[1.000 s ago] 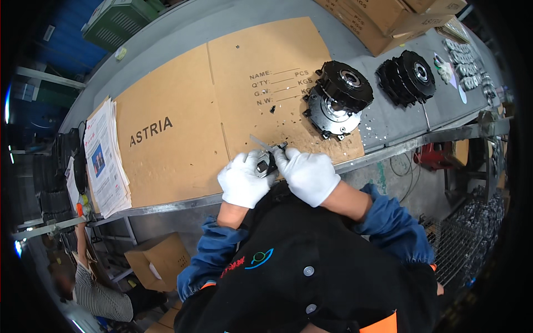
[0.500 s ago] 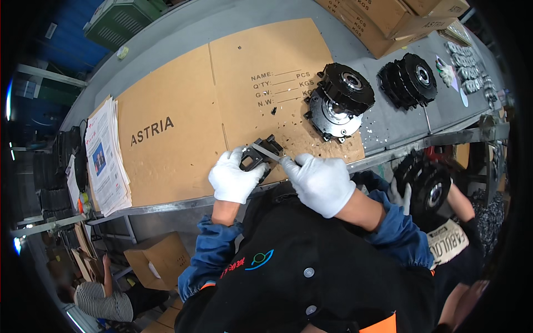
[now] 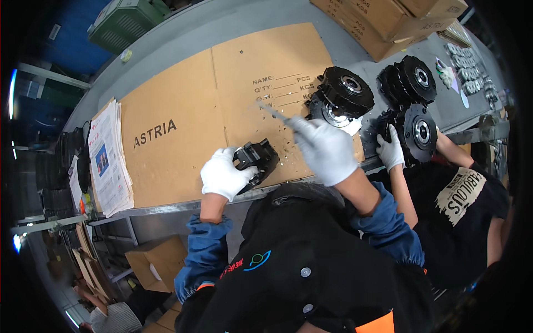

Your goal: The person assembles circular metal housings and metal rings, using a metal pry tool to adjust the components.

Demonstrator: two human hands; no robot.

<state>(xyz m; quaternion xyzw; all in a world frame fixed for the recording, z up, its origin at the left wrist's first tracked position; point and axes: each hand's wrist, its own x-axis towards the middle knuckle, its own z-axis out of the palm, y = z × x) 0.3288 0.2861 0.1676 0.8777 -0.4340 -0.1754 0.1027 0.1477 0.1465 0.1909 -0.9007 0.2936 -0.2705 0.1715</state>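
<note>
My left hand, in a white glove, grips a small black metal part resting on the cardboard sheet near the bench's front edge. My right hand, also gloved, is raised over the cardboard and holds a thin metal tool that points up and left. The tool is apart from the black part. A black round finned assembly with a silvery centre sits just right of my right hand.
A co-worker's gloved hand holds a black round disc at the bench's right; another stack lies behind it. Cardboard boxes line the far edge. Papers lie at the left, and a green crate at the far left.
My hands have separated: the right one lifted away to the right with the thin tool, the left keeps the black part. A co-worker has come in at the right with a black disc.
</note>
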